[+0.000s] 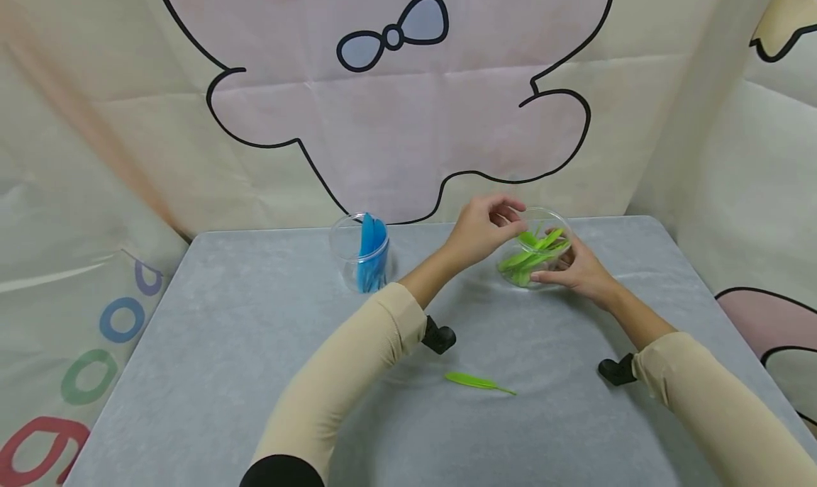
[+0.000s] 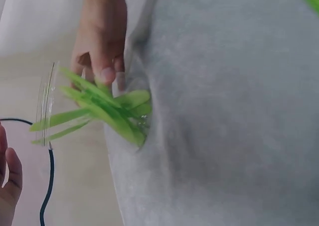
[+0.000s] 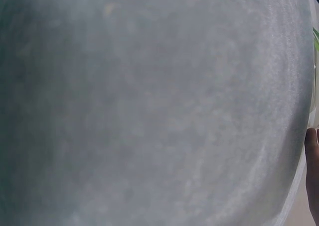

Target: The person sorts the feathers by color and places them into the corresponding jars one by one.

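Note:
A clear plastic cup [image 1: 535, 278] holding several green feathers [image 2: 112, 114] stands at the back right of the table. My right hand [image 1: 577, 271] grips this cup from its right side, thumb toward the front. At the cup's rim, on the left, is my left hand [image 1: 486, 226], its fingers loosely bent with nothing seen between them. In the left wrist view, part of the left hand [image 2: 10, 178] shows at the left edge, apart from the cup. Only a little of the right hand [image 3: 312, 171] shows in the right wrist view.
Another clear cup [image 1: 345, 249] with blue feathers [image 1: 372, 256] stands at the back left. One loose green feather [image 1: 475, 382] lies on the grey-covered table [image 1: 210, 345] near the front. A printed cloth backdrop [image 1: 383, 125] rises behind the table's back edge.

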`<state>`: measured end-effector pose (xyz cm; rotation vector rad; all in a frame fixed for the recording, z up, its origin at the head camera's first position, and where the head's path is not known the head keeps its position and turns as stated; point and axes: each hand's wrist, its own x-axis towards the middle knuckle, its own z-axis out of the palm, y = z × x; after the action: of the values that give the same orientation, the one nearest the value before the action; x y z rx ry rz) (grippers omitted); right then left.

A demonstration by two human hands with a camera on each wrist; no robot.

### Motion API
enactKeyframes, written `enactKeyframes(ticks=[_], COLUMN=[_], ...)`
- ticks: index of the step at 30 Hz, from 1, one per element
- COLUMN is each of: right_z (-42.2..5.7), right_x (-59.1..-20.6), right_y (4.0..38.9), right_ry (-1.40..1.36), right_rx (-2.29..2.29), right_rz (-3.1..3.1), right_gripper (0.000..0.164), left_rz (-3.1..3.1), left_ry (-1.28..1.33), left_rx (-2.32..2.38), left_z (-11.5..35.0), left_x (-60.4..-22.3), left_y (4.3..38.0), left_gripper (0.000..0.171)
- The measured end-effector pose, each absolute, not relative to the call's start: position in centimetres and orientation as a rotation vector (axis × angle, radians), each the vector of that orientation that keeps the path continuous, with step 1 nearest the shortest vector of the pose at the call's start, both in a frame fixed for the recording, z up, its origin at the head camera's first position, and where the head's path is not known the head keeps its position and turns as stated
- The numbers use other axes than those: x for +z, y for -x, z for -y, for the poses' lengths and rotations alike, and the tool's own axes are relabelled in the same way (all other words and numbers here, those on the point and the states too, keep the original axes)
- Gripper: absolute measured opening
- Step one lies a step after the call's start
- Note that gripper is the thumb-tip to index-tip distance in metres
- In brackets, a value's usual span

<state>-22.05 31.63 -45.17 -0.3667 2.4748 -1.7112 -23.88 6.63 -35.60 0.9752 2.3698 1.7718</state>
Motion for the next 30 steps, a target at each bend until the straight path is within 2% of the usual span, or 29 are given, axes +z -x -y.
enactKeyframes(ticks=[10,18,30], right_z=[-31.7,-31.8,-31.5], right_x=[-45.0,-45.0,-45.4], right_y=[21.9,22.1,22.4], right_ry=[0.353,0.263,0.293], right_rx=[-1.69,-1.66,-1.738], right_rz=[-2.498,-2.524,-2.452], right_gripper=[0.081,0.079,0.081], left_rz=[-2.165,-2.086,-1.995], left_ry=[-1.197,-1.135,-1.075], left_rx=[1.598,1.5,1.407], left_z=[-3.5,-0.9,1.6], left_x=[-38.6,-41.7,-44.4], left_y=[20.3,18.5,16.2], left_gripper=[0.022,0.027,0.029])
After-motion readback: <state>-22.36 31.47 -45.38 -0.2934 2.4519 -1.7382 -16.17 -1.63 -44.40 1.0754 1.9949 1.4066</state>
